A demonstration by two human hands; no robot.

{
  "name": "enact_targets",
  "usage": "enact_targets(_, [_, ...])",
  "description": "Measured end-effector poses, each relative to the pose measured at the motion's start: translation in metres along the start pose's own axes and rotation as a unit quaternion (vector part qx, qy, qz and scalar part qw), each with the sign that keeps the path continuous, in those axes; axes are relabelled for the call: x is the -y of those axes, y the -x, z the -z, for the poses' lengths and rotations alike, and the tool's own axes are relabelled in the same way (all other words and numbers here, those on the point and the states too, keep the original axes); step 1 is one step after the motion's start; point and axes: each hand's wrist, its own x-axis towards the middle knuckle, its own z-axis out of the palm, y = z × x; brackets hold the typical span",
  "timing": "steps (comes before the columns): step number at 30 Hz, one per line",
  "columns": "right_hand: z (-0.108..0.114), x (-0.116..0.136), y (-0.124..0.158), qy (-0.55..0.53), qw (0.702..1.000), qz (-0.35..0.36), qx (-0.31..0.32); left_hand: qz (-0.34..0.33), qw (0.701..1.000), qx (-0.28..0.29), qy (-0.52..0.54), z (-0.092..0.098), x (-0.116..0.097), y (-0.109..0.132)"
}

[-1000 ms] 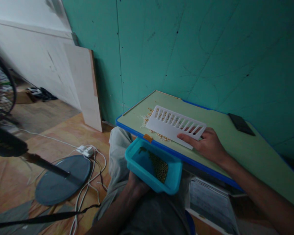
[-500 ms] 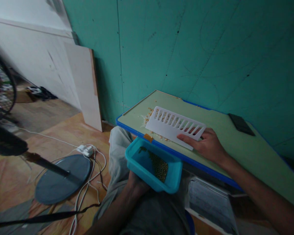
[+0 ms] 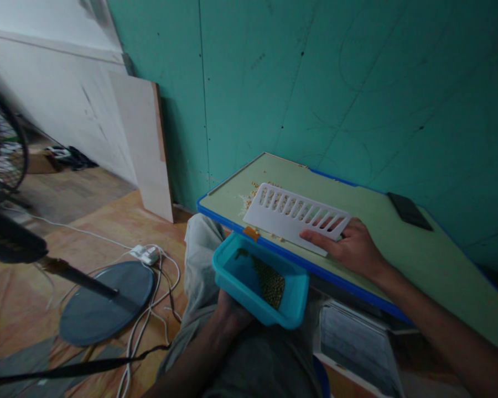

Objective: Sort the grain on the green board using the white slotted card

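My right hand (image 3: 352, 246) is closed on the right end of a white slotted plastic piece (image 3: 274, 218), thumb on top. The piece is tilted over the table's front edge, and pale grains (image 3: 251, 200) lie behind and under it. Below that edge, my left hand (image 3: 232, 312) supports a turquoise plastic tub (image 3: 240, 284) from underneath; most of its fingers are hidden by the tub. Small greenish round beans (image 3: 270, 284) are gathered toward the tub's right side.
The table (image 3: 398, 249) has a blue rim and stands against a green wall. A dark phone (image 3: 409, 210) lies at its back right. On the left are a fan's round base (image 3: 108, 304), white cables and a power strip (image 3: 144, 254). A white drawer or box (image 3: 357, 342) is beneath the table.
My right hand has brought the white slotted piece slightly toward the table's front edge, its left end shifting most. The tub and my left hand have stayed in place.
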Motion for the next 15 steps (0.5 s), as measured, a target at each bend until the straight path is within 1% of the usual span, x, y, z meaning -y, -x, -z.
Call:
enact_targets(5, [-0.0005,0.0001,0.0004,-0.004,1.000,0.008,0.003,0.007,0.999,0.033,0.008,-0.0089,0.0003,0.0011])
enact_targets(11, [-0.0002,-0.0013,0.0005,-0.006,1.000,0.017,0.007,-0.011,1.000,0.029,0.003,-0.0075,0.0019,-0.0027])
enact_targets(15, [-0.0005,-0.0021,0.0003,-0.017,1.000,0.023,0.006,-0.006,0.999,0.049,0.004,-0.0104,0.0010,-0.0041])
